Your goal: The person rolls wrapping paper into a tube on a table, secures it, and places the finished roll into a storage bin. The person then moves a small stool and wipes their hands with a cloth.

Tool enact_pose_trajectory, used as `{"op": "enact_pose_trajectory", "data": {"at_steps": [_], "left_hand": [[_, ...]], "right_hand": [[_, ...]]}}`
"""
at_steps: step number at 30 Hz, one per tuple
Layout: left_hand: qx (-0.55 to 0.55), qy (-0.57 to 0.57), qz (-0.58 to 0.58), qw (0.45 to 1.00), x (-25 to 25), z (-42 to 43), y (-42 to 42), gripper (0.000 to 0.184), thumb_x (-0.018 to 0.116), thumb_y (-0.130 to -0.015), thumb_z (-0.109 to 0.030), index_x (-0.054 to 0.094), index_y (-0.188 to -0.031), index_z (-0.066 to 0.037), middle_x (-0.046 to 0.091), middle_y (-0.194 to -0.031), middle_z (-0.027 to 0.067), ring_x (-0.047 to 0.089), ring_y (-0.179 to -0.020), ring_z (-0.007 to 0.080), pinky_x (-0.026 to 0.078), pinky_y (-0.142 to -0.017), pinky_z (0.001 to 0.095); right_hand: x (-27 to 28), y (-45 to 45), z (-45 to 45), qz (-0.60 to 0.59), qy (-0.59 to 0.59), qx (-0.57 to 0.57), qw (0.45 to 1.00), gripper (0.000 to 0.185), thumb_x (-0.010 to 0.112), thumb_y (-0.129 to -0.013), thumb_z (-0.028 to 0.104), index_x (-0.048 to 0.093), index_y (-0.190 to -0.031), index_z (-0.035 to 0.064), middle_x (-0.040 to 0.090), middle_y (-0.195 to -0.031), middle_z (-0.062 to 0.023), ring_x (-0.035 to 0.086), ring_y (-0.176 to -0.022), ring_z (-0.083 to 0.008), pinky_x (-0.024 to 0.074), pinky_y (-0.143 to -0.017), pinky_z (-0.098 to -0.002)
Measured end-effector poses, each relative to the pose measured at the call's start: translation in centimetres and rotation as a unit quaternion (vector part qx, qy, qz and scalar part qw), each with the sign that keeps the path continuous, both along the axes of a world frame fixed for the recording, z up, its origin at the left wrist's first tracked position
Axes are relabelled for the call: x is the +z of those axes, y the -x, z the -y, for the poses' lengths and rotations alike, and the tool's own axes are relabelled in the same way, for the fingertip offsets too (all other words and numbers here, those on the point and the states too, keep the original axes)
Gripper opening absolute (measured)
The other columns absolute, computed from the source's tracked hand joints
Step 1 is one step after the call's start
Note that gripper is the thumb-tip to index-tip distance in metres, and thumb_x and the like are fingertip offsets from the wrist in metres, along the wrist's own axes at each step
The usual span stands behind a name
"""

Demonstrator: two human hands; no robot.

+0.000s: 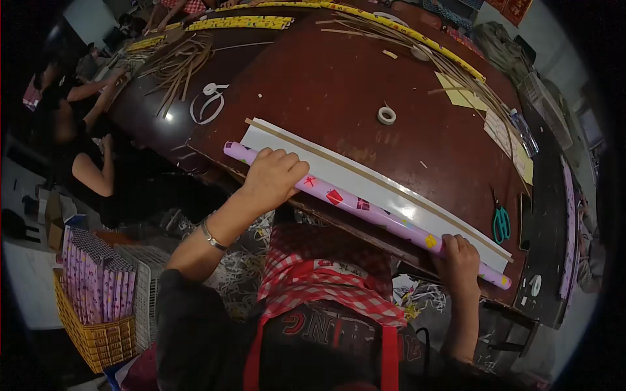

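Observation:
A long purple patterned roll [358,203] lies along the near edge of the dark red table [306,85]. My left hand [274,176] is wrapped over the roll near its left end. Toward the right end, my right hand [458,260] has its fingers curled round the same roll. From beneath the roll a white sheet [404,207] extends away from me, with a thin brown strip [365,171] along its far edge. Teal-handled scissors [501,225] lie just beyond the sheet's right end.
A tape roll [386,116] sits mid-table. Brown strips [179,65] and yellow rolls [241,23] lie at the far left. At the right is a plastic bottle [523,133]. A basket [98,335] of purple rolls stands at lower left. Other people sit at the left.

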State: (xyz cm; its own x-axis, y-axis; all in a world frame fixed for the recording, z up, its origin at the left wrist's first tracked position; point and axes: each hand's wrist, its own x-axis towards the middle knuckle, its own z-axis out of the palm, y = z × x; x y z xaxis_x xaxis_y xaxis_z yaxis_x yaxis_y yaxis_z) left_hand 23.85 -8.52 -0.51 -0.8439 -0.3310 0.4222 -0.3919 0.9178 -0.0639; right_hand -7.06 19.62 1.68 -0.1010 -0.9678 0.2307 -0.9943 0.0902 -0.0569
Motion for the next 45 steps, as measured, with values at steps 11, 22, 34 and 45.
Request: {"op": "enact_pose_trajectory", "data": {"at_steps": [11,22,34,45], "left_hand": [[-0.002,-0.022,0.013,1.000,1.6,3.2,-0.9,0.031,0.074,-0.056,-0.009,0.054,-0.079,-0.009,0.054,-0.078,0.0070,0.056,-0.078,0.0291,0.043,-0.069,0.0407],[0.006,-0.078,0.073,0.994,2.2,3.8,-1.0,0.035,0.071,-0.056,0.002,0.053,-0.086,-0.006,0.057,-0.080,0.0106,0.057,-0.082,0.0327,0.043,-0.071,0.0435],[-0.077,-0.172,0.044,0.981,2.6,0.7,0.5,0.051,0.077,-0.072,-0.023,0.056,-0.115,-0.004,0.059,-0.112,0.0157,0.054,-0.105,0.0339,0.039,-0.092,0.0431],[-0.020,-0.178,-0.020,0.984,1.1,-0.9,0.7,0.036,0.075,-0.072,-0.017,0.060,-0.102,-0.005,0.061,-0.103,0.0113,0.055,-0.100,0.0312,0.036,-0.089,0.0398]], "right_hand": [[-1.1,-1.7,1.0,-0.015,0.029,-0.017,0.999,0.038,0.079,-0.065,0.027,0.053,-0.084,0.0075,0.052,-0.074,-0.0075,0.056,-0.071,-0.0274,0.0456,-0.059,-0.0395],[-1.5,-0.9,1.3,0.013,0.019,-0.001,1.000,0.043,0.074,-0.074,0.043,0.056,-0.089,0.0071,0.055,-0.080,-0.0093,0.058,-0.078,-0.0282,0.0490,-0.065,-0.0384],[-1.7,0.5,1.8,-0.014,0.062,0.025,0.998,0.041,0.074,-0.072,0.044,0.055,-0.082,0.0090,0.054,-0.076,-0.0066,0.058,-0.074,-0.0253,0.0497,-0.063,-0.0370],[-2.1,-0.5,0.2,0.036,0.086,-0.002,0.996,0.038,0.074,-0.073,0.040,0.059,-0.090,0.0095,0.054,-0.088,-0.0076,0.053,-0.087,-0.0258,0.0452,-0.073,-0.0383]]}}
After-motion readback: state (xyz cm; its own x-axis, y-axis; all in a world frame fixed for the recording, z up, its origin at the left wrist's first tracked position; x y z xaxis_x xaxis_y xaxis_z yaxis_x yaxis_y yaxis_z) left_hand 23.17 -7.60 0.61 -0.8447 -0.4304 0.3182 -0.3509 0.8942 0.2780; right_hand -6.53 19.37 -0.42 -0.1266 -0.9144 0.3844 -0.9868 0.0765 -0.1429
